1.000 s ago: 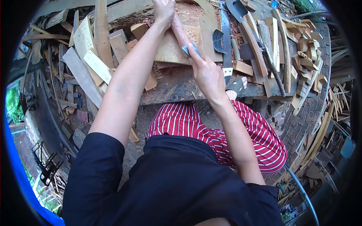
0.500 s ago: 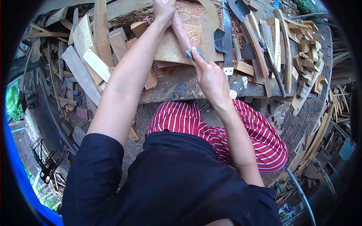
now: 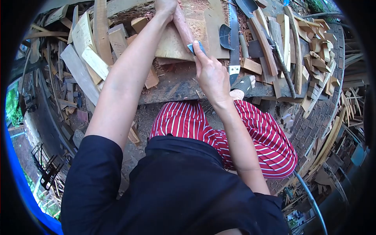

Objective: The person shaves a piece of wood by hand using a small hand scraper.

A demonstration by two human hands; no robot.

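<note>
At the top of the head view, my left hand [image 3: 166, 6] is closed around the upper end of a smooth, pinkish wooden stick [image 3: 182, 26]. The stick slants down to the right over a pale wooden board [image 3: 169, 47]. My right hand [image 3: 212, 74] pinches a small blue piece of what looks like sandpaper [image 3: 196, 47] against the stick's lower end. The fingers partly cover this piece. Reddish shavings lie on the board around the stick. Just right of the board is a handsaw [image 3: 234, 43], its blade pointing away from me.
A black curved piece [image 3: 226, 37] lies beside the saw. Offcuts [image 3: 321, 58] crowd the right side, along with a dark rod [image 3: 285, 72]. Planks [image 3: 82, 72] lean at the left. A sandalled foot [image 3: 244, 84] shows below the saw, near the bench edge [image 3: 172, 95].
My right hand and the blue piece have shifted slightly up and left along the stick. The whole view has drifted a little leftward. Both hands keep their hold.
</note>
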